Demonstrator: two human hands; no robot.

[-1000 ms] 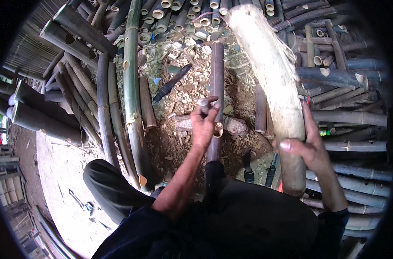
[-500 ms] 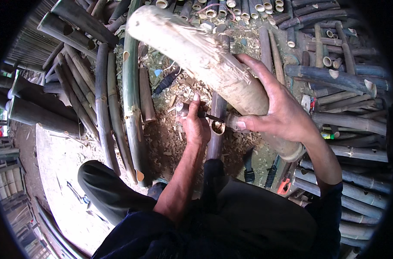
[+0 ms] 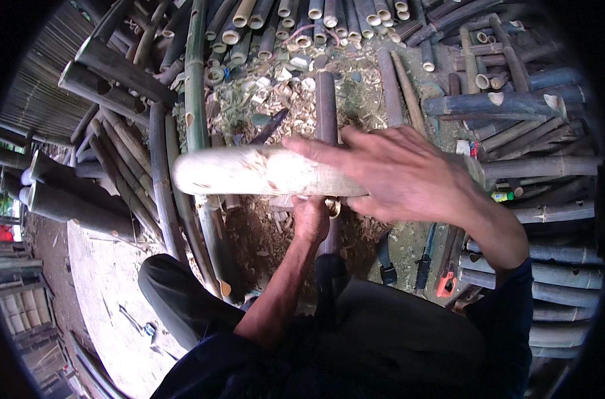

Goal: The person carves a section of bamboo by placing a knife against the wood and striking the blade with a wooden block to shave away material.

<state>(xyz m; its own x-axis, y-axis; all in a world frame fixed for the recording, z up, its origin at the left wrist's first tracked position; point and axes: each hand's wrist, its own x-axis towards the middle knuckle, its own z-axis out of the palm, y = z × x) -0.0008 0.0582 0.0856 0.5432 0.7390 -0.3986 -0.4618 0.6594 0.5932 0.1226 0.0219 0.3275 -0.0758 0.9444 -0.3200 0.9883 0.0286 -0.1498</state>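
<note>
My right hand (image 3: 399,176) grips a thick pale wooden club (image 3: 229,171), smeared a little by motion. The club lies level across the view, its worn, splintered head to the left. Beneath it my left hand (image 3: 310,221) is closed, its fingers partly covered by the club. The chisel it holds shows in the earlier frame and is hidden now. A dark bamboo tube (image 3: 327,110) runs away from me between my legs. Beside my left hand, a cut hole (image 3: 333,207) in that tube shows just below the club.
A green bamboo pole (image 3: 195,100) and other poles lie to the left. Stacked bamboo (image 3: 555,166) fills the right side, and cut tubes (image 3: 302,33) line the back. Wood chips (image 3: 262,233) litter the ground. A dark-handled blade (image 3: 387,266) and an orange-handled tool (image 3: 446,284) lie near my right knee.
My right hand has swung the club from a raised slant down to level, over my left hand. The chisel has gone out of sight beneath it. The whole view has shifted slightly.
</note>
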